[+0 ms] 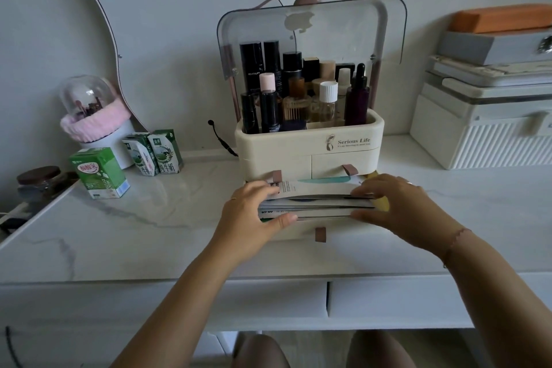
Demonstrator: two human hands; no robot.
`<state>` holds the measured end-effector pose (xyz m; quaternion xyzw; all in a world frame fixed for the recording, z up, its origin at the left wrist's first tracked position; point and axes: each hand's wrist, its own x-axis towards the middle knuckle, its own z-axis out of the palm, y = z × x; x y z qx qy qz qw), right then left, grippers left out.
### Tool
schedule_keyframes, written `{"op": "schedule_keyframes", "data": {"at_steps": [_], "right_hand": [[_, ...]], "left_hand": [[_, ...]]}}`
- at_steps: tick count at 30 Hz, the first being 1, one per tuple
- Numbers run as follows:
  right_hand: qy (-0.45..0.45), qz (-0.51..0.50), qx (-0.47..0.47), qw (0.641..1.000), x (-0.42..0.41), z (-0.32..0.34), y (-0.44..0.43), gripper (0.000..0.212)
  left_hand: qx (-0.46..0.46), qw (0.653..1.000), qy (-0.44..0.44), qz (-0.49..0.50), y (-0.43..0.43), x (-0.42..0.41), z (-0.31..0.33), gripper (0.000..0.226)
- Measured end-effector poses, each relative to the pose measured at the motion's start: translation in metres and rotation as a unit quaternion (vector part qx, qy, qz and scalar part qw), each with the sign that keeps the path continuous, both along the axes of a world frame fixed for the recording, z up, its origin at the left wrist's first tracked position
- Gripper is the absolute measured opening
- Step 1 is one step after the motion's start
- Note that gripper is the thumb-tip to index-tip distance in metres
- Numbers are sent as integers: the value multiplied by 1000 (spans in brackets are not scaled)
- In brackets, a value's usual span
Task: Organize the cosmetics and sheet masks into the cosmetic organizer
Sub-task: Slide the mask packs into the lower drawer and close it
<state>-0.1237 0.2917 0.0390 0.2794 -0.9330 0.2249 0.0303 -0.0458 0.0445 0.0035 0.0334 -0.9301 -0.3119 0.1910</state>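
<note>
A cream cosmetic organizer [310,145] stands on the white marble table with its clear lid [310,36] raised. Several bottles and tubes [301,92] stand upright in its top compartment. Its wide bottom drawer [301,233] is pulled out toward me and holds a stack of sheet masks [321,199]. My left hand [254,218] grips the stack's left end, thumb at the front and fingers on top. My right hand [394,206] holds the right end of the stack the same way, fingers laid over the top sheets.
Three green milk cartons [101,173] and a pink-trimmed brush holder with a dome [92,116] stand at the left. A dark jar [38,178] sits at the far left edge. White and grey storage boxes [484,116] are stacked at the right. A curved mirror [167,24] leans behind.
</note>
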Motion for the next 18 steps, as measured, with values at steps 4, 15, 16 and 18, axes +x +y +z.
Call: {"op": "schedule_keyframes", "data": {"at_steps": [4, 15, 16, 18], "right_hand": [[-10, -8, -41, 999, -7, -6, -2, 35], [61, 64, 2, 996, 2, -28, -6, 47], [68, 62, 21, 996, 2, -30, -7, 51], [81, 58, 52, 994, 0, -32, -9, 54]], "left_hand": [[73, 997, -6, 18, 0, -9, -2, 52], [-142, 978, 150, -24, 16, 3, -15, 35], [-159, 978, 133, -24, 14, 3, -15, 40], [-204, 976, 78, -20, 13, -1, -12, 50]]}}
